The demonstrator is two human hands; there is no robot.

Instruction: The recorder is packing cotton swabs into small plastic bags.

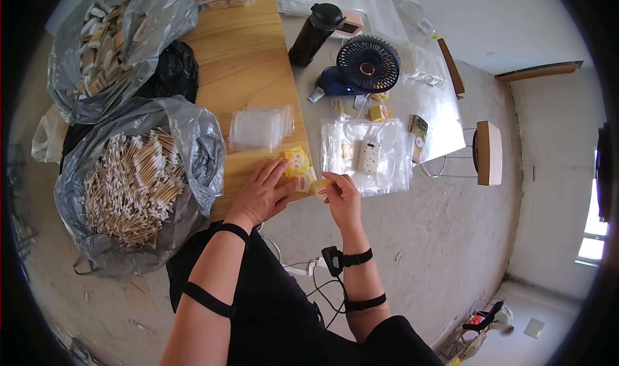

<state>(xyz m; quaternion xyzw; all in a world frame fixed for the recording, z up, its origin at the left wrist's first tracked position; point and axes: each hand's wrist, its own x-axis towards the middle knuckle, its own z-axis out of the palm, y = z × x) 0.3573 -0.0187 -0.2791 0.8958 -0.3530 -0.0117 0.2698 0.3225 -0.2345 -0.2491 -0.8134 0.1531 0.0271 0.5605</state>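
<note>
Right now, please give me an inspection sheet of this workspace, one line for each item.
Surface: wooden table, white table beside it.
Job's things: yellow packets at the table edge; stack of clear bags.
Clutter: bag of swabs, bottle, fan, power strip.
Hands: left hand flat by packets; right hand, fingers pinching one packet.
Cables: black wires by right wrist.
Surroundings: stool, concrete floor.

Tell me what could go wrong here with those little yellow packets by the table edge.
The yellow packets sit right at the wooden table edge under the left hand; a nudge could push them off. The right hand pinches one packet out past the edge, so a slip may drop it. The open bag of cotton swabs also overhangs and might spill.
</note>
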